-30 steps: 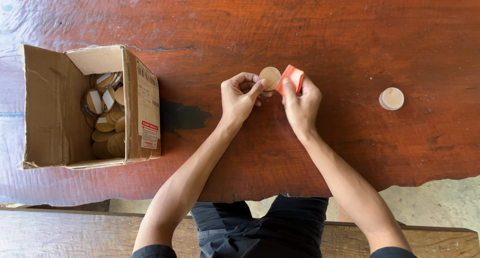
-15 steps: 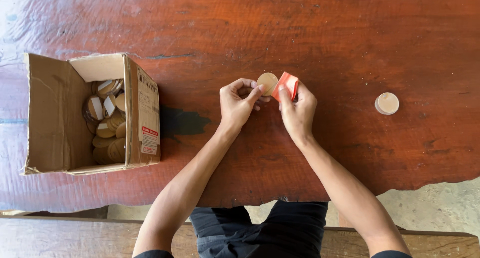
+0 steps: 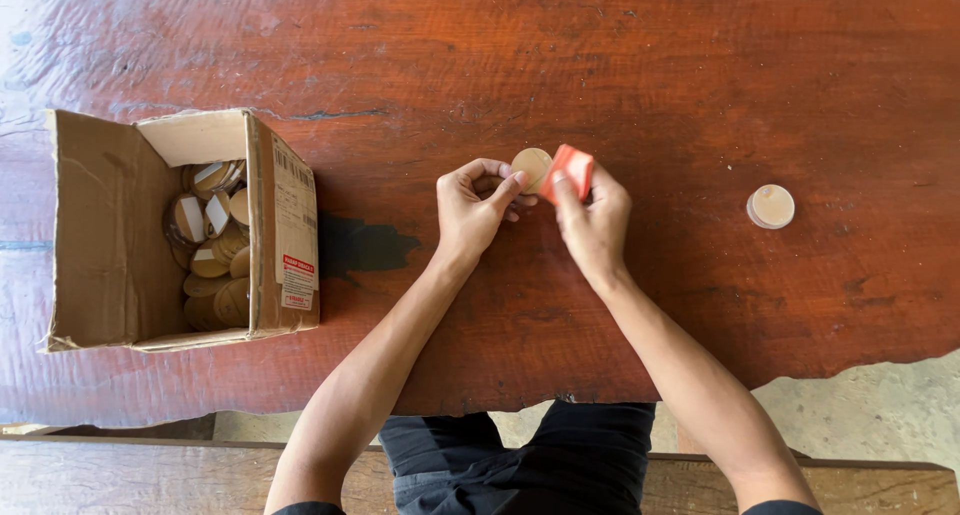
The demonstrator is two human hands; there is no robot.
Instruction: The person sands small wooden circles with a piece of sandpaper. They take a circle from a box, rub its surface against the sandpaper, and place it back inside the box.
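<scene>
My left hand (image 3: pixel 473 207) pinches a small round tan wooden disc (image 3: pixel 531 166) by its edge, just above the dark red wooden table (image 3: pixel 600 65). Right beside it, my right hand (image 3: pixel 594 220) grips a small red block with a white edge (image 3: pixel 571 168), which touches the disc's right side. Both hands meet near the middle of the table. What is under the block's face is hidden.
An open cardboard box (image 3: pixel 110 235) lies on its side at the left, holding several round tan discs (image 3: pixel 215 245). A single round disc (image 3: pixel 771 206) lies on the table to the right. The table's front edge and a wooden bench (image 3: pixel 120 480) run below.
Both hands and the held pieces have kept their pose; the view has shifted a little, so they sit slightly lower and left in the picture.
</scene>
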